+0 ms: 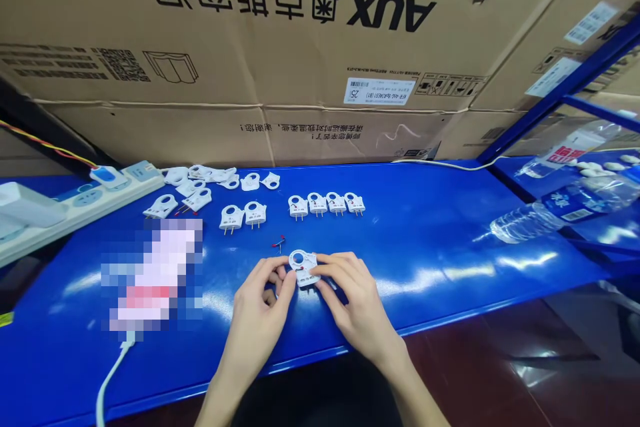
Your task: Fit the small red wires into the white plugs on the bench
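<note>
Near the front of the blue table, a white plug housing with a round hole (303, 269) is held between my two hands. My left hand (263, 297) pinches its left edge, fingers curled in. On the other side, my right hand (353, 293) grips the right edge with thumb and fingers. A small dark-red bit shows on the housing's face below the hole. Just beyond my left fingers lie small red-tipped metal pieces (279, 244). Farther back stands a row of similar white plugs (317, 204) with their prongs toward me, and a pair of plugs (255, 213) to their left.
More loose white housings (200, 177) are heaped at the back left beside a white power strip (85, 203). A blurred phone-like object (157, 273) with a white cable (107, 373) lies left. Cardboard boxes (280, 67) line the back; plastic bottles (540, 217) lie right, by a blue post.
</note>
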Motion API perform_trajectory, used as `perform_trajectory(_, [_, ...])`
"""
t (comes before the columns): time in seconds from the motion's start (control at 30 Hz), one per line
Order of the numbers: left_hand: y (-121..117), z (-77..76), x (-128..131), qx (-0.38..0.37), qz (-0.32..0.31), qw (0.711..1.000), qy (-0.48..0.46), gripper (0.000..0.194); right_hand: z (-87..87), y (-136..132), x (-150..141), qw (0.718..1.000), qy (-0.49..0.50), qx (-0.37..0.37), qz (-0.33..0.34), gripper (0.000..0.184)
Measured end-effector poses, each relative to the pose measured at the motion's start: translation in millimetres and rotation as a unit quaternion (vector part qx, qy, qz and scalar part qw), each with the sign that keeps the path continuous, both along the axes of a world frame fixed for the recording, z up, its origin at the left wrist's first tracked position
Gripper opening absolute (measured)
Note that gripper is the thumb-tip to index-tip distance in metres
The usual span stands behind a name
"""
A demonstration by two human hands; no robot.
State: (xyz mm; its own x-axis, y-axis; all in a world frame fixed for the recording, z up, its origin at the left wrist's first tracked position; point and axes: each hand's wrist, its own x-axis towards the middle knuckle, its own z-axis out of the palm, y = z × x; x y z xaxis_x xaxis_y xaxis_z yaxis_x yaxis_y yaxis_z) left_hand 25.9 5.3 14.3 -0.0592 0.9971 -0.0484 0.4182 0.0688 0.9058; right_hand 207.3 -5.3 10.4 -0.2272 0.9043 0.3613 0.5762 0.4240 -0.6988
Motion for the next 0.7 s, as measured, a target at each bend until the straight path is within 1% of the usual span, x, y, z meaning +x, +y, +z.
perform_trajectory(0.3, [-2.3,-3.2,-1.6,0.001,-0.013,1.0,0.002,0.042,-1.0,1.0,0.2,1.0,0.003,-0.011,-0.012,0.017])
perform_trajectory(0.4, [-2.7,-4.2,-2.4,0.002,-0.015,1.0,0.004,0.043,-3.0,2.4,-1.0,0.999,-0.019,-0.015,-0.021,0.019])
perform_trajectory(0.47, [-3.2,-4.2,-2.9,0.008,-0.013,1.0,0.008,0.044,-2.3,4.3,-1.6,0.998,-0.052,-0.006,-0.018,0.019])
perform_trajectory(0.57, [-4.4,-3.6,-2.9,0.032,-0.001,0.999,0.034,0.043,4.3,11.7,-0.7,0.993,-0.112,0.019,-0.012,0.017])
perform_trajectory(0.63, [-5.3,-3.6,-2.8,0.066,0.026,0.995,0.074,0.044,12.1,21.5,1.5,0.99,-0.138,0.03,-0.004,0.016])
perform_trajectory(0.7, [-6.2,-5.0,-2.8,0.109,0.056,0.985,0.125,0.044,20.5,35.4,3.9,0.988,-0.146,0.038,0.008,0.015])
